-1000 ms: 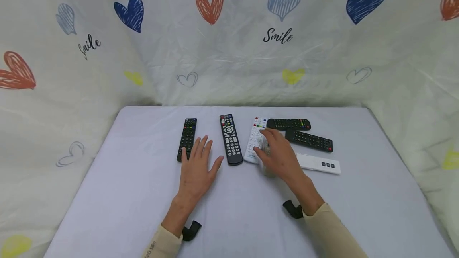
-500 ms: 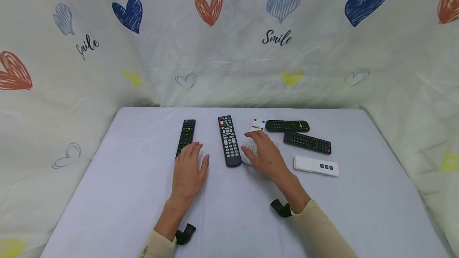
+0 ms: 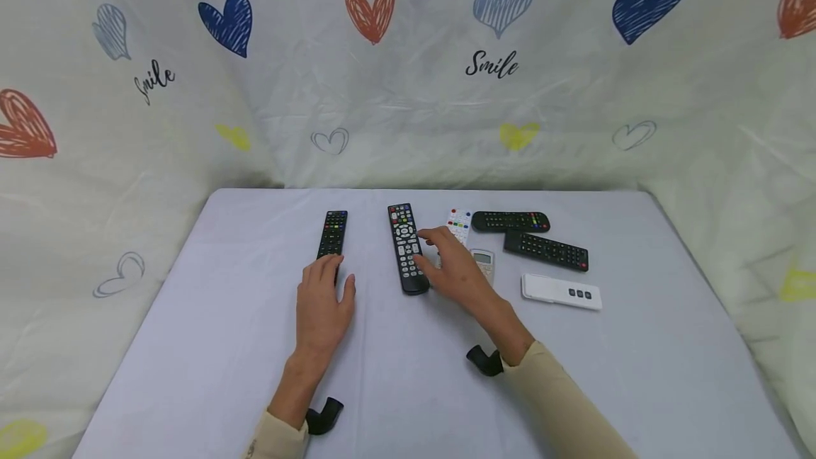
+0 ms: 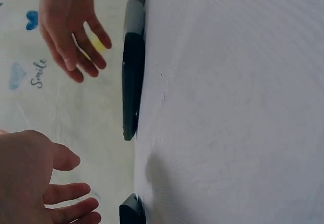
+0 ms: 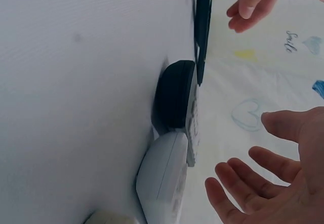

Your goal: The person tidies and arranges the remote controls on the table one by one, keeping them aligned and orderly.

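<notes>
My left hand [image 3: 321, 310] hovers over the near end of the leftmost black remote control [image 3: 332, 231], fingers relaxed and holding nothing. In the left wrist view, air shows between this hand [image 4: 28, 176] and the table. My right hand [image 3: 464, 276] is spread above the table, its thumb and fingertips overlapping the right edge of the middle black remote control [image 3: 405, 243] in the head view. The right wrist view shows that hand [image 5: 283, 173] apart from the middle remote [image 5: 174, 95] and the white remote [image 5: 161, 173]. Partly hidden beneath it lies the white remote control [image 3: 457, 222].
A small remote with a screen [image 3: 483, 261] lies right of the white one. Two black remotes [image 3: 511, 222] [image 3: 548, 251] and a slim white remote [image 3: 561, 292] lie farther right. The white-covered table [image 3: 210, 346] meets a heart-printed curtain [image 3: 408, 154] behind.
My right hand has moved left, from over the white remotes to the middle black remote, uncovering the small remote's screen. My left hand has drifted left and slightly back. The remotes stay in place.
</notes>
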Available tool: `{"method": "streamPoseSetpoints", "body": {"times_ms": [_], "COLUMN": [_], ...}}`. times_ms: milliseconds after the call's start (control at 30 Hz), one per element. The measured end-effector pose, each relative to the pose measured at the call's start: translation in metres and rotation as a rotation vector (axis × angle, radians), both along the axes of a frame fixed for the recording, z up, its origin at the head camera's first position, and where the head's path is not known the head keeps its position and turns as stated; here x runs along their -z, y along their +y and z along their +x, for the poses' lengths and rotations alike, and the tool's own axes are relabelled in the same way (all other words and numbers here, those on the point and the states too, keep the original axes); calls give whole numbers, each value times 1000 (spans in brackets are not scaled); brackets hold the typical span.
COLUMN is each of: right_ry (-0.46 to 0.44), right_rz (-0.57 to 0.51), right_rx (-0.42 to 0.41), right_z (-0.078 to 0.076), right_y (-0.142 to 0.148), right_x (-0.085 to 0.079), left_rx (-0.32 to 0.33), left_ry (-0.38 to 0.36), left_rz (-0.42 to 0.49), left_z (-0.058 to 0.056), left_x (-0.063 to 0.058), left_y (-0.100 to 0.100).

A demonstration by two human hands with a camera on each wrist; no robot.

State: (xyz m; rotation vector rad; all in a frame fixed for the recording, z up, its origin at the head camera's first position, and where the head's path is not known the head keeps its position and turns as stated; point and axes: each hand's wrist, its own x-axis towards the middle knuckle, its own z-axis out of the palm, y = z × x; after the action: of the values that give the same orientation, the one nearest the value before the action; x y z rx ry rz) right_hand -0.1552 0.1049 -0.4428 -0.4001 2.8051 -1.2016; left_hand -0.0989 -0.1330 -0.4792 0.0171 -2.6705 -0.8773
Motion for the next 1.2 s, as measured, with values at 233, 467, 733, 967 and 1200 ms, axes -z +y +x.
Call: {"method": "streamPoseSetpoints", "body": {"times_ms": [233,467,733,967,1200], "right_ry": [-7,-5,-30,-42,-48], "right_rz": [-36,-76,-104,-112,-150], "right_rx": [-35,-64,-71,-80,-96], "right_z": [-4,-9,-11,-12,-13], "right_y": [-10,-17,-25,-32,-39], "right_x": [-1,-2,-2,-4,-4], "left_rx": [-25,-46,-72,-83,-99], "left_ry": [-53,-87,-139,-190,-233], "left_rz": [58,95,119,138,139], "left_z": [0,1,2,5,4], "left_x": [0,1,1,0,4], "left_y": [-5,-9,-13,-14,-18]}}
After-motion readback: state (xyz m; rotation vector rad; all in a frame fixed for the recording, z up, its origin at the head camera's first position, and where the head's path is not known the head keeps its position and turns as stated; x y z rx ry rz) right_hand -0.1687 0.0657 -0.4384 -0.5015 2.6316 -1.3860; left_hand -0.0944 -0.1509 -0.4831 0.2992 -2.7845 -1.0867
